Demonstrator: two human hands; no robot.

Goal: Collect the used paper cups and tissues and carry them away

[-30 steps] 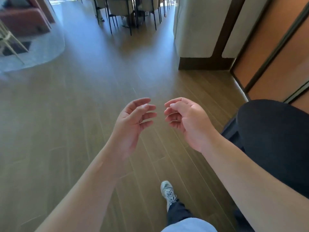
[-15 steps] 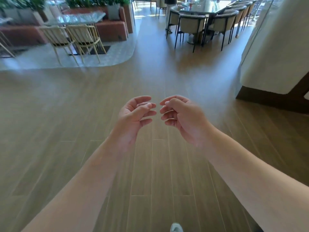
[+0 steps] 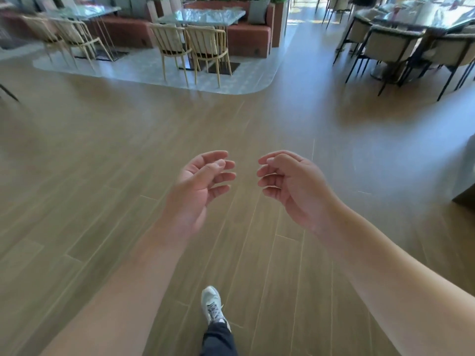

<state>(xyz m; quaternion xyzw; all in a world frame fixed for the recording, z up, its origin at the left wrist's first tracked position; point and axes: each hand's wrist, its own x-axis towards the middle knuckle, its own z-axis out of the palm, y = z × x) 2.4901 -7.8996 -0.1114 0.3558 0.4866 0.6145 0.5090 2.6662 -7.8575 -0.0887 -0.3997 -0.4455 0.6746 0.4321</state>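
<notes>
Both hands are out in front, empty — the left hand (image 3: 199, 186) and right hand (image 3: 295, 186) sit close but apart, fingers loosely curled, gripping nothing. One sneaker (image 3: 212, 305) steps across the wood floor (image 3: 102, 155). The view has swung off the wall and doorway at the right and now opens onto the dining area: glass-topped tables (image 3: 203, 15) with pale chairs (image 3: 205, 47) far left, a darker table (image 3: 424, 16) far right. No cups or tissues can be made out yet — collecting hasn't begun, this looks like the approach.
</notes>
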